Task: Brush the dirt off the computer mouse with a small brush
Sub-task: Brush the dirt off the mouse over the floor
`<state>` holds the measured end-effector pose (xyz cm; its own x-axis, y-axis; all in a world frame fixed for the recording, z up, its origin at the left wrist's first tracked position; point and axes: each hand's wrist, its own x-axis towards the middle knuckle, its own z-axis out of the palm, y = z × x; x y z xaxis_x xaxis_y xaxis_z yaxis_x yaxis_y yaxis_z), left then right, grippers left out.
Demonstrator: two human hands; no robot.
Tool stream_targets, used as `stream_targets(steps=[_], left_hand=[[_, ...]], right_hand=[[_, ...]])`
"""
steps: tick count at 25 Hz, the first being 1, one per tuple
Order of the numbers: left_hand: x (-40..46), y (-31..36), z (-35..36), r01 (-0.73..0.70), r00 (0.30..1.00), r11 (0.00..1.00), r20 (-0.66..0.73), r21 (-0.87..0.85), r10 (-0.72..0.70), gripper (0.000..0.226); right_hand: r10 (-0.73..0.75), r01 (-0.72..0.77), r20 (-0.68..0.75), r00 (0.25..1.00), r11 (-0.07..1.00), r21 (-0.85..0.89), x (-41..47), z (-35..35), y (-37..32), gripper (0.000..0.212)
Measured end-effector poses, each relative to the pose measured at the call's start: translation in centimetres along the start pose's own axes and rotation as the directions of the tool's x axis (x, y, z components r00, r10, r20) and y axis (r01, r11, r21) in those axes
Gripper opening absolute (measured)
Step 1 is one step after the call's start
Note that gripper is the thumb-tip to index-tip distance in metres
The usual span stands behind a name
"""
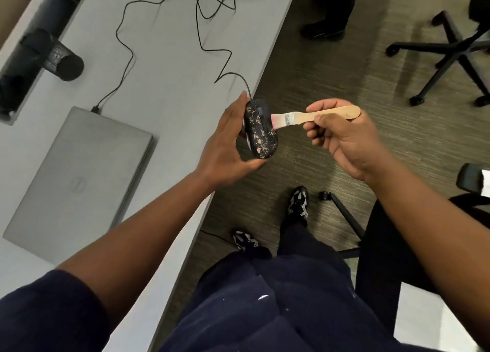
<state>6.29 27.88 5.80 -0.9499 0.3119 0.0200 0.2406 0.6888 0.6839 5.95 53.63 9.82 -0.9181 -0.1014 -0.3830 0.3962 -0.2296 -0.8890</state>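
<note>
Seen from above: a long grey desk (164,60) along the left, striped grey-brown carpet (305,73) on the right, with 1 closed grey laptop (79,176), 1 thin black cable (127,44) looping across the desktop, 1 dark mesh cup (58,57) lying on its side, and 1 black chair base (450,54) on wheels. Just past the desk edge, left hand (225,144) wrapped around 1 black mouse (261,129) speckled with tan dirt, held in the air above the carpet. Right hand (342,136) closed on the wooden handle of 1 small brush (318,115), bristles touching the mouse's right side.

Laptop (77,176) on desk (164,60) at left; mouse (261,129) beyond desk edge; brush (318,117) to its right
</note>
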Motion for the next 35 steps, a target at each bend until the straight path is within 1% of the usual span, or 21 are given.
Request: stream_targets(steps=[4, 8, 15, 18, 21, 26, 27, 30, 32, 33, 35], left_hand=[[-1.9, -1.0, -0.8, -0.013, 1.000, 1.000, 0.013, -0.018, 0.013, 0.129], [-2.8, -1.6, -0.8, -0.004, 1.000, 0.999, 0.002, -0.046, 0.004, 0.128], [-2.3, -1.2, -0.2, 0.041, 0.999, 0.998, -0.025, -0.050, -0.042, 0.128], [-2.0, -0.3, 0.0, 0.059, 0.998, 0.997, -0.034, -0.042, -0.060, 0.129], [-1.8, 0.5, 0.5, 0.075, 0.994, 0.997, -0.079, -0.024, -0.077, 0.126], [-1.8, 1.6, 1.3, 0.110, 0.982, 0.994, -0.158, 0.018, -0.106, 0.124], [-1.9, 1.8, 1.4, 0.110, 0.981, 0.994, -0.167, 0.028, -0.103, 0.124], [-2.1, 2.6, 1.7, 0.107, 0.982, 0.994, -0.160, 0.036, -0.100, 0.125], [-2.2, 3.0, 1.8, 0.113, 0.983, 0.993, -0.150, 0.036, -0.107, 0.124], [-2.3, 3.2, 1.8, 0.117, 0.983, 0.993, -0.147, 0.035, -0.110, 0.124], [-2.2, 3.2, 2.0, 0.123, 0.982, 0.992, -0.146, 0.030, -0.117, 0.125]], right_hand=[[0.013, -0.013, -0.052, 0.999, 1.000, 0.002, -1.9, 2.2, 1.0, 0.020], [0.028, -0.028, -0.061, 0.998, 1.000, 0.000, -2.4, 2.7, 0.7, 0.020], [0.051, -0.050, -0.011, 0.999, 0.998, 0.044, -1.1, 1.7, 0.1, 0.017], [0.059, -0.062, 0.042, 0.997, 0.996, 0.062, -0.4, 1.0, -0.1, 0.018], [0.073, -0.075, 0.107, 0.992, 0.997, 0.024, 0.5, 0.0, 0.0, 0.017], [0.056, -0.041, 0.110, 0.992, 0.990, -0.134, 1.6, -2.8, 0.0, 0.017], [0.054, -0.039, 0.113, 0.992, 0.990, -0.133, 1.6, -3.2, -0.1, 0.017], [0.051, -0.050, 0.133, 0.990, 0.999, -0.005, 1.4, -3.8, -0.7, 0.014], [0.050, -0.067, 0.178, 0.983, 0.994, 0.090, 1.2, -3.5, -1.1, 0.014], [0.052, -0.075, 0.202, 0.978, 0.991, 0.111, 1.2, -3.3, -1.1, 0.017], [0.051, -0.072, 0.239, 0.970, 0.994, 0.081, 1.1, -3.0, -0.7, 0.022]])
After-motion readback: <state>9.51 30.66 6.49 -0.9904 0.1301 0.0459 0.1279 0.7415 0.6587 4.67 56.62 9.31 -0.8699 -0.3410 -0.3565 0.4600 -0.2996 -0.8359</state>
